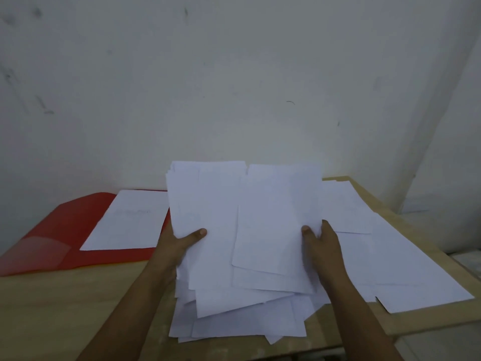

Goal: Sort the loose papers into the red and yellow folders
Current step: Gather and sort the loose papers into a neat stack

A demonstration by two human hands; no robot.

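Above the tabletop [65,303], left hand [179,246] and right hand [322,246] pinched the ragged paper stack [244,230] by its side edges, thumbs on top; squaring edges first would ease sorting into the open red folder [59,230].

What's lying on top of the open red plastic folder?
One white paper sheet lies on the open red plastic folder. The folder's right edge is covered by the raised stack of white papers, so anything there is hidden.
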